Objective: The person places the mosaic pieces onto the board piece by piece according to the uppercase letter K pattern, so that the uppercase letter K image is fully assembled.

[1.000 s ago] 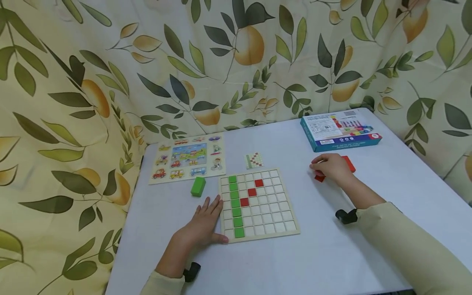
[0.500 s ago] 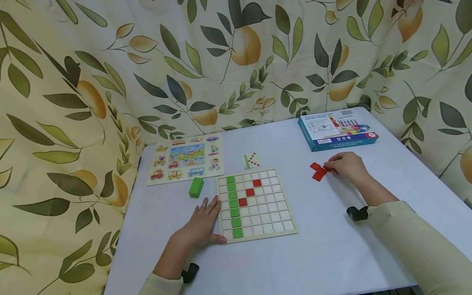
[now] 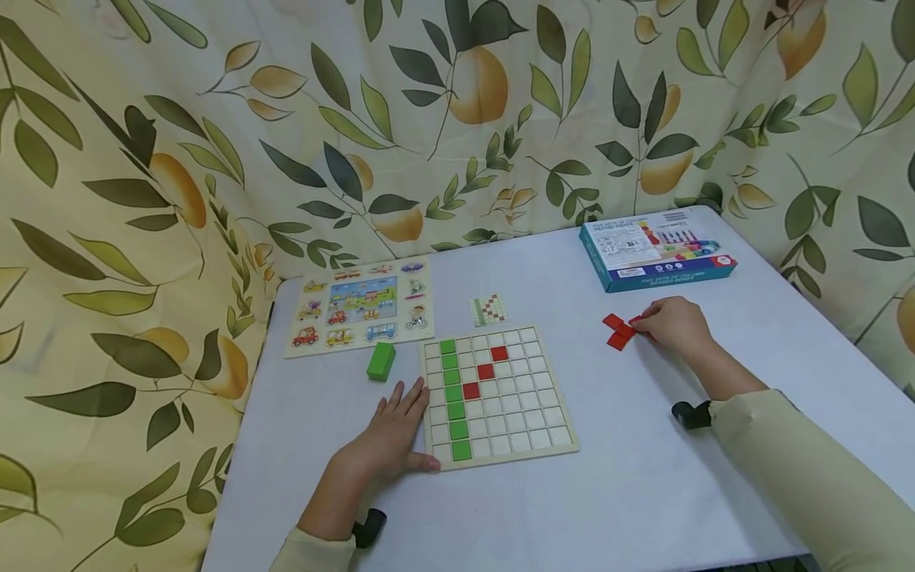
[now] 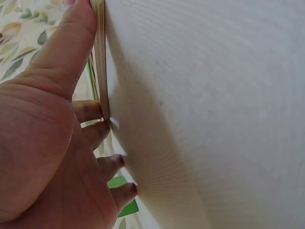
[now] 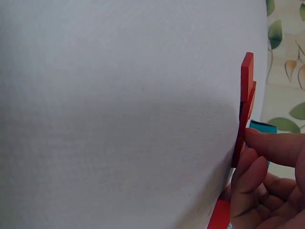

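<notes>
A square grid board (image 3: pixel 532 417) lies on the white table, with a column of green tiles (image 3: pixel 456 410) and a diagonal of 3 red tiles (image 3: pixel 486 372). My left hand (image 3: pixel 375 445) rests against the board's left side, fingers spread and thumb at its near corner. In the left wrist view, the thumb and fingers touch the board's edge (image 4: pixel 100 57). On the right, my right hand (image 3: pixel 675 324) pinches a red tile between thumb and index finger, beside several loose red tiles (image 3: pixel 619 337). Another red piece (image 5: pixel 219 215) shows below the fingers in the right wrist view.
A small pattern card (image 3: pixel 488 311) lies behind the board. A green block (image 3: pixel 381 361) sits left of it, by a picture puzzle board (image 3: pixel 357 338). A blue-sided box (image 3: pixel 643 254) stands at the back right. Patterned curtain (image 3: pixel 457 159) hangs behind the table.
My right hand has drawn back to the right from above the red tiles, uncovering them, and its fingertips have come to one tile's right side. My left hand stays at the board.
</notes>
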`<state>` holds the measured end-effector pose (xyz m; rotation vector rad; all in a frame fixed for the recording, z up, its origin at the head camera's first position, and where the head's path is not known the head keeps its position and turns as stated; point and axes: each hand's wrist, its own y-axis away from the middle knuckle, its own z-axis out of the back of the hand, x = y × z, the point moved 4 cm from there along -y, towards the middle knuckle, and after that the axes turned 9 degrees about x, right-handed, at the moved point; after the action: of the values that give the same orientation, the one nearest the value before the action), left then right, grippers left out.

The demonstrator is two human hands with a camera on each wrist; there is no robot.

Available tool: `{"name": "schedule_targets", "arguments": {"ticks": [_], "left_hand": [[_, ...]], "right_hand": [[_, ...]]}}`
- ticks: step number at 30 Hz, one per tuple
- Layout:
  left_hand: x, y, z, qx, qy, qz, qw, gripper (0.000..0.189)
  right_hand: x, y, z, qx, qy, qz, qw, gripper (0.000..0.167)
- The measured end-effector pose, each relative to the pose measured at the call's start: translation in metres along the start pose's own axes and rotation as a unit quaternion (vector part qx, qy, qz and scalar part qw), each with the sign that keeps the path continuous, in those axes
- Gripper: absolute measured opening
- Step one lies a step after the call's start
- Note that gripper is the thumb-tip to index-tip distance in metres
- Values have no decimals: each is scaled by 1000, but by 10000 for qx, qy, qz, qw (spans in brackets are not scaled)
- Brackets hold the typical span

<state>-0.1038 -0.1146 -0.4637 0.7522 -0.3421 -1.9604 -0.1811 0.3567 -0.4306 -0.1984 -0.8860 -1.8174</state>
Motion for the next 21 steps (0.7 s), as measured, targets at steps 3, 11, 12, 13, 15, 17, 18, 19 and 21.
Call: {"name": "schedule_targets", "arguments": {"ticks": [3, 11, 12, 13, 15, 17, 18, 19, 21], "left_hand": [[-1, 1, 1, -6, 34, -9, 10000, 122], [-2, 1, 1, -29, 32, -7, 10000, 122], [-2, 1, 1, -25, 37, -12, 10000, 122], [-2, 1, 1, -25, 40, -13, 10000, 122], [-1, 1, 0, -19, 34, -15, 10000, 122], [-1, 1, 0, -22, 25, -16, 10000, 122], [-1, 1, 0, -23, 16, -18, 10000, 122], [-1, 1, 0, -29, 7, -20, 10000, 122], [-1, 1, 0, -40, 0, -31, 10000, 122]], "right_hand": [[2, 1, 0, -54, 117, -29, 9999, 39], [6, 2, -3, -203, 97, 81, 9997, 33], [6, 3, -3, -209, 42, 112, 9997, 32], [6, 3, -3, -213, 3, 148, 9997, 32], [7, 3, -3, -200, -158, 199, 9995, 30], [9, 3, -3, -166, -345, 242, 9990, 29], [11, 3, -2, -158, -406, 274, 9987, 31], [14, 3, -2, -137, -487, 306, 9983, 32], [20, 3, -3, -44, -675, 381, 9970, 36]]}}
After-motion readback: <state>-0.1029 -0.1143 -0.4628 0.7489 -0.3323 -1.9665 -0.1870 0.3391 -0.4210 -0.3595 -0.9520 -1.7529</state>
